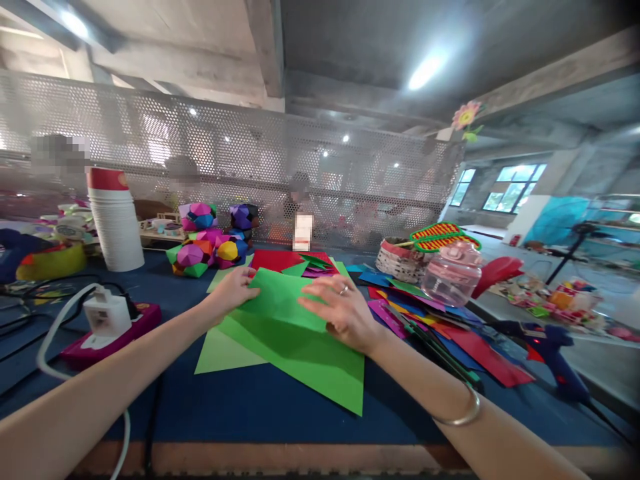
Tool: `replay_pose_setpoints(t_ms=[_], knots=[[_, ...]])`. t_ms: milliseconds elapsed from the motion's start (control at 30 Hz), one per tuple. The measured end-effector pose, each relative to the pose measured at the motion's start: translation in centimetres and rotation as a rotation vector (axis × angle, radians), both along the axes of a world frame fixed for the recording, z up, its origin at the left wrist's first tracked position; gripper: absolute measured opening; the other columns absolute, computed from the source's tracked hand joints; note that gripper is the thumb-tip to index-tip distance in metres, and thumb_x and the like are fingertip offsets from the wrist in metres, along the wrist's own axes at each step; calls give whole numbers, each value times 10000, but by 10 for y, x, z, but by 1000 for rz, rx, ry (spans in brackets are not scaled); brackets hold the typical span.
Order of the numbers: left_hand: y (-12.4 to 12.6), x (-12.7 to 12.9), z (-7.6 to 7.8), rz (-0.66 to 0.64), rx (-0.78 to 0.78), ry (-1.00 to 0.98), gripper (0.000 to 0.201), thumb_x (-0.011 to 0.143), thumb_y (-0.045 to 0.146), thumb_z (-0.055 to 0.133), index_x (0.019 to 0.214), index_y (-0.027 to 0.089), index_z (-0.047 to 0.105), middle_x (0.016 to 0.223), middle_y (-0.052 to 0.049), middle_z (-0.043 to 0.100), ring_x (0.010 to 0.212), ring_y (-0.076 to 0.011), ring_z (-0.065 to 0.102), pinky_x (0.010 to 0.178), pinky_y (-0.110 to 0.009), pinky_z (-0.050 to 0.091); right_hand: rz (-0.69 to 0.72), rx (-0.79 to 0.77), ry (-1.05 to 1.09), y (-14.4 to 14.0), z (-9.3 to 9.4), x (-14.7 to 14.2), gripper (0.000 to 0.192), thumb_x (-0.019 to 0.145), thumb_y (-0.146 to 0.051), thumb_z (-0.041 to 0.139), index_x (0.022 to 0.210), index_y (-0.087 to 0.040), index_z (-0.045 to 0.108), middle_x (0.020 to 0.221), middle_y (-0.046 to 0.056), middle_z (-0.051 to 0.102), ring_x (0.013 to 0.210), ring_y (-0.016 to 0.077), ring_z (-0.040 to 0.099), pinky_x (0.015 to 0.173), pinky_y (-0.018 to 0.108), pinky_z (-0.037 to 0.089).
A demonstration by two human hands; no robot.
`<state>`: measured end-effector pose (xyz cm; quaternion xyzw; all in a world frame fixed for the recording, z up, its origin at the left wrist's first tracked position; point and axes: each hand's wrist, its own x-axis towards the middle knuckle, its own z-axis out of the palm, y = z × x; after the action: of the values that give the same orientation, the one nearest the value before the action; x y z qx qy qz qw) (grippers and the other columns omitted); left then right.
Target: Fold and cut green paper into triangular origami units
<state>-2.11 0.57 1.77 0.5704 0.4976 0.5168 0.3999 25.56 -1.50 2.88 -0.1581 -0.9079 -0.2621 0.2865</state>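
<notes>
A: Green paper, that's what both hands are on. The folded green sheet (283,303) sits dead centre of the frame on the blue table (250,407), lying on top of a bigger green sheet (320,363) and a paler green one (220,350).

B: Which hand has it?

A: Left hand (233,287) pinches the sheet's left corner, grip closed on the paper. Right hand (337,310) lies flat with its fingers spread, pressing the right side down, not clenched.

B: And how does it lie?

A: Long edge runs from centre-left down toward lower right, so the sheet is stretched between the two hands, about equally near to both. Loose coloured papers (425,320) fan out to the right, a stack of cups (116,223) stands upper left.
</notes>
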Motion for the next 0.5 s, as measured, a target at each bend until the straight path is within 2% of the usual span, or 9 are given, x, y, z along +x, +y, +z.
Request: replay_pose_setpoints(t_ms=[33, 100, 167, 200, 300, 333, 400, 433, 500], knots=[[-5, 1, 1, 43, 65, 49, 688, 550, 353, 850, 1157, 151, 597, 1207, -178, 669, 1238, -413, 566, 1004, -572, 467, -5, -4, -40, -7, -4, -5, 379, 897, -117, 470, 1216, -228, 643, 1246, 63, 669, 1170, 251, 527, 977, 447, 393], [-20, 7, 3, 74, 223, 152, 700, 630, 365, 841, 1249, 200, 557, 1406, -137, 544, 1416, -350, 378, 1154, -508, 322, -19, -24, -102, -18, -12, -15, 306, 909, -128, 487, 1156, -174, 661, 1148, 88, 705, 1103, 256, 556, 953, 442, 413], [-41, 16, 2, -40, 504, 511, 599, 817, 458, 714, 1323, 206, 513, 1417, -135, 533, 1366, -323, 450, 1129, -498, 365, -61, -90, -201, -27, -18, -21, 241, 902, -116, 512, 1071, -148, 681, 1056, 89, 724, 1045, 252, 584, 915, 423, 434], [-51, 20, -1, -134, 555, 632, 614, 859, 476, 678, 1376, 219, 470, 1417, -131, 541, 1326, -308, 502, 1099, -481, 410, -86, -134, -239, -30, -21, -22, 193, 900, -143, 544, 1028, -141, 688, 1026, 90, 728, 1023, 255, 596, 898, 414, 445], [-73, 29, -14, -322, 560, 891, 962, 706, 583, 806, 1489, 237, 367, 1435, -135, 556, 1292, -344, 548, 1048, -470, 482, -161, -271, -275, -36, -24, -20, 185, 884, -282, 650, 987, -134, 693, 999, 101, 731, 946, 254, 633, 846, 388, 478], [-77, 30, -19, -353, 553, 945, 899, 742, 546, 793, 1486, 243, 389, 1410, -120, 588, 1265, -329, 579, 1037, -452, 499, -173, -310, -266, -39, -24, -17, 218, 882, -309, 664, 1009, -134, 688, 1004, 105, 730, 927, 247, 645, 833, 377, 487], [-79, 29, -27, -364, 610, 1001, 496, 918, 338, 634, 1393, 239, 528, 1349, -89, 645, 1224, -274, 625, 1023, -398, 520, -165, -360, -219, -44, -24, -11, 225, 900, -299, 652, 1055, -138, 673, 1009, 106, 732, 912, 230, 669, 817, 354, 501], [-79, 28, -28, -365, 662, 1018, 382, 960, 229, 531, 1338, 221, 583, 1316, -86, 668, 1202, -250, 643, 1014, -370, 529, -146, -371, -187, -47, -24, -8, 210, 911, -278, 638, 1064, -138, 668, 1008, 105, 735, 912, 224, 681, 811, 345, 507], [-82, 26, -28, -368, 791, 1041, 402, 950, 83, 397, 1262, 162, 638, 1266, -106, 695, 1162, -224, 670, 983, -322, 549, -109, -372, -106, -54, -25, -2, 171, 931, -232, 604, 1057, -135, 665, 1002, 101, 746, 916, 217, 699, 809, 330, 520]])
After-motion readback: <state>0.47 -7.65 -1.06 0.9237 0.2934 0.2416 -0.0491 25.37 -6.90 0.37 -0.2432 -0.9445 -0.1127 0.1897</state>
